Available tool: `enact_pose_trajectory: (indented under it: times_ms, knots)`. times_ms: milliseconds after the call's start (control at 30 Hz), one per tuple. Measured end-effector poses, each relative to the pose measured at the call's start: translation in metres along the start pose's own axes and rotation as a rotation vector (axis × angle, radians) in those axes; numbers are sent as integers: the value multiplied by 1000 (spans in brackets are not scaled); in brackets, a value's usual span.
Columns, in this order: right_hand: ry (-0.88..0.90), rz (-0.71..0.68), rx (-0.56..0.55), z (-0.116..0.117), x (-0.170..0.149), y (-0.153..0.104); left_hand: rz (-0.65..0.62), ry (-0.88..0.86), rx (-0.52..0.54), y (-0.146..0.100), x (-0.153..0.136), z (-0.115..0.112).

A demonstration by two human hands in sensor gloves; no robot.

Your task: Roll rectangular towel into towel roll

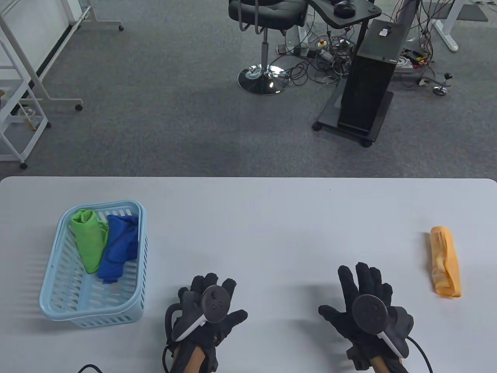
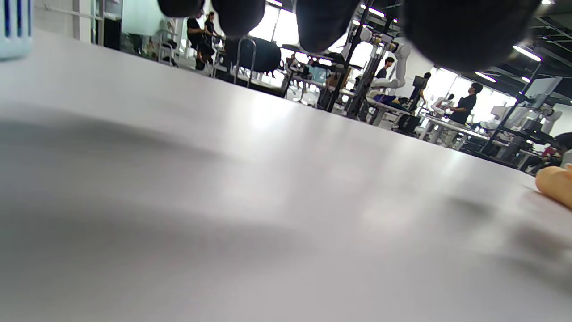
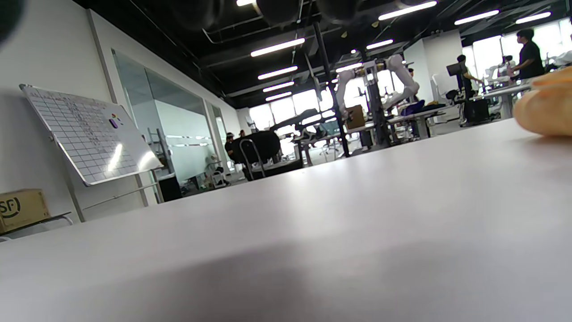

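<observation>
An orange towel (image 1: 445,261) lies rolled up at the right side of the white table (image 1: 248,217); it also shows at the right edge of the left wrist view (image 2: 556,184) and of the right wrist view (image 3: 545,107). My left hand (image 1: 209,301) lies flat near the front edge, fingers spread, holding nothing. My right hand (image 1: 363,301) lies flat to its right, fingers spread, empty, a short way left of the orange towel. A green towel (image 1: 90,239) and a blue towel (image 1: 118,246) lie in the light blue basket (image 1: 54,279) at the left.
The basket stands left of my left hand; its corner shows in the left wrist view (image 2: 13,27). Beyond the table's far edge stand an office chair (image 1: 264,42) and a black cabinet on wheels (image 1: 365,89) on grey carpet.
</observation>
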State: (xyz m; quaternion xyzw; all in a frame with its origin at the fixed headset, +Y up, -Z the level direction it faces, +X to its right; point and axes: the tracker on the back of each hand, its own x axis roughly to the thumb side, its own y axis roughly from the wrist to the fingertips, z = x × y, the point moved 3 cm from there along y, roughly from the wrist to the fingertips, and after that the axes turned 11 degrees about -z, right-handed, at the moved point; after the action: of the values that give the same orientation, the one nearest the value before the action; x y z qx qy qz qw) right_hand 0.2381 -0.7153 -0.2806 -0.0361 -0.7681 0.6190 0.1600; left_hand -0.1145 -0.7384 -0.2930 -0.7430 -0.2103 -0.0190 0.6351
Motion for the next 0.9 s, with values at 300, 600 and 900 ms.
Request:
enact_pose_trajectory:
  times_ms: [300,600,900]
  knots:
    - [9,-20,78,12,2,2,129,-98,219,1,-7,91]
    - [-13,-25,155,23,3,4,445,72,277,2,-113,225]
    - [-37,1,226,32,-4,6,600,2,67,9,-202,192]
